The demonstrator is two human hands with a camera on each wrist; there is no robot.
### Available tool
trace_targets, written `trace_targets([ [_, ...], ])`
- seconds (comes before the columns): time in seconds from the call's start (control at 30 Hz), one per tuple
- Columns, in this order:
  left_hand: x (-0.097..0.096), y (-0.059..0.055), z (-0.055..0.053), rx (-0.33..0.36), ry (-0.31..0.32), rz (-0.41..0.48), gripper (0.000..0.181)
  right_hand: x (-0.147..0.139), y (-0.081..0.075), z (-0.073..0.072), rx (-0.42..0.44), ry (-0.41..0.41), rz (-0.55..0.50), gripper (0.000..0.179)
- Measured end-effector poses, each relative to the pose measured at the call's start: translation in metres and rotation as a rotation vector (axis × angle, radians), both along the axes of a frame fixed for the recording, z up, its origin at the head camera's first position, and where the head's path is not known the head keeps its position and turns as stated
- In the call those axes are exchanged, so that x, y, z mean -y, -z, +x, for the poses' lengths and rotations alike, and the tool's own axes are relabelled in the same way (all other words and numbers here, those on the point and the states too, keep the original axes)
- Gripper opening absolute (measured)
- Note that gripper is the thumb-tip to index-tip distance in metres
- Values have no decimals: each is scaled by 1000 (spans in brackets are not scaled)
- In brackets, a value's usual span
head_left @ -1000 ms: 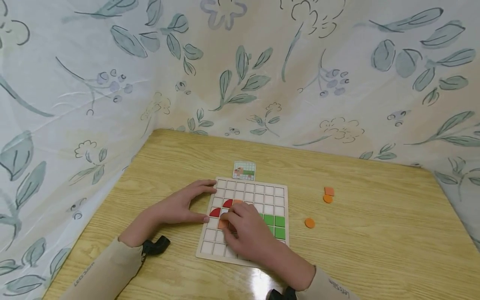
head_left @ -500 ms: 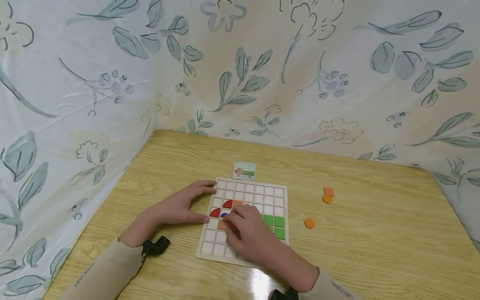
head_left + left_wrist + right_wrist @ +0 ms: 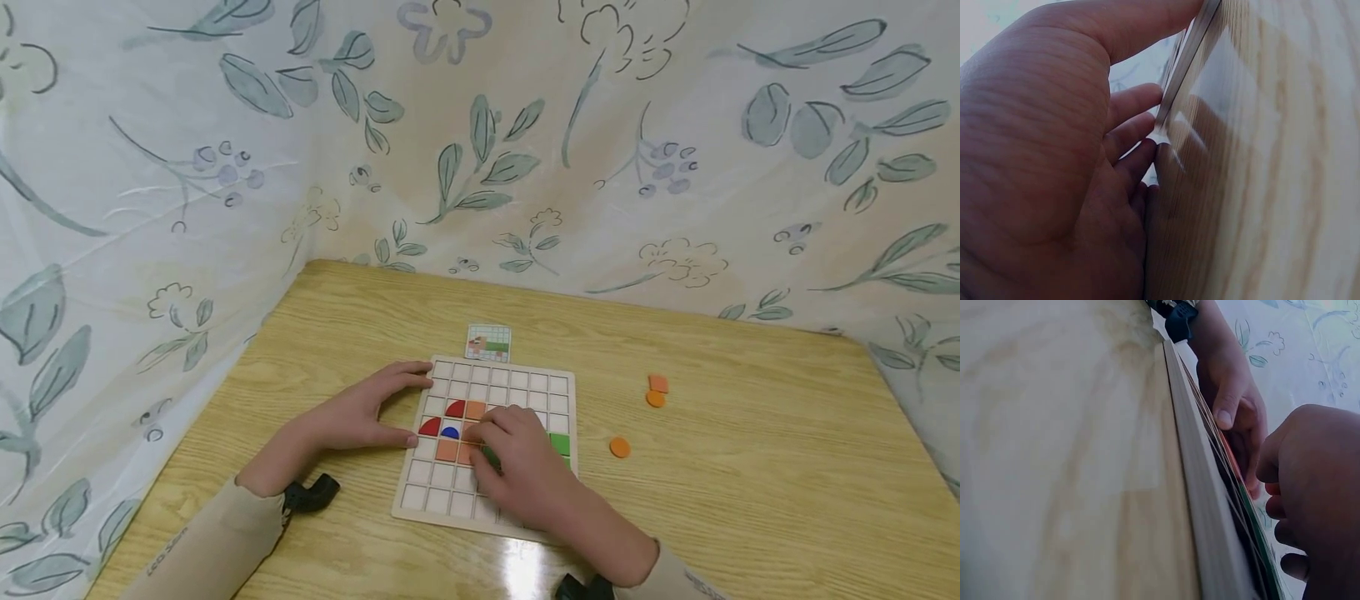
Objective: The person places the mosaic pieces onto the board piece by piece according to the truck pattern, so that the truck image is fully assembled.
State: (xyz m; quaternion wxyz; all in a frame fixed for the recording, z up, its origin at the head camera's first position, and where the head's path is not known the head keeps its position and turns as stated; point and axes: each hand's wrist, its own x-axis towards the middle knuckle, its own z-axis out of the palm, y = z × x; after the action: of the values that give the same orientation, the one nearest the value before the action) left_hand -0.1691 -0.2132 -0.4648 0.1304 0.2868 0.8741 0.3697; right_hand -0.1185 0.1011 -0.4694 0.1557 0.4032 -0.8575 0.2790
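Note:
On a wooden grid board (image 3: 423, 492), a blue half-circle piece (image 3: 450, 433) lies in a square beside a red quarter-circle (image 3: 430, 427). Another red quarter-circle (image 3: 455, 408) sits above it, near an orange square (image 3: 476, 409). My left hand (image 3: 363, 408) touches the board's left edge with thumb and fingertips; the left wrist view shows these fingers fairly straight. Over the middle of the board, my right hand (image 3: 525, 462) has loosely bent fingers, apart from the blue piece, with no held piece visible. It covers part of the green squares (image 3: 559, 444).
A small pattern card (image 3: 488, 342) lies just beyond the board. To the right on the table are an orange square (image 3: 657, 383), an orange disc (image 3: 656, 399) touching it, and a separate orange disc (image 3: 619, 447). A floral cloth (image 3: 480, 167) hangs behind the table.
The blue half-circle, hidden under my right fingers a second ago, is now uncovered in its square. My right hand has moved to the right, while the left stays at the board's edge.

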Motion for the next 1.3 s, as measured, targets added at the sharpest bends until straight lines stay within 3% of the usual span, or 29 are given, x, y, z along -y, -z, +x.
trace_targets([
  [0.63,0,0,2,20,-17,4,84,-68,-3,-20,-53,173,-39,17],
  [1.3,-1,-3,2,30,-19,3,84,-192,-7,-44,-52,486,-86,21],
])
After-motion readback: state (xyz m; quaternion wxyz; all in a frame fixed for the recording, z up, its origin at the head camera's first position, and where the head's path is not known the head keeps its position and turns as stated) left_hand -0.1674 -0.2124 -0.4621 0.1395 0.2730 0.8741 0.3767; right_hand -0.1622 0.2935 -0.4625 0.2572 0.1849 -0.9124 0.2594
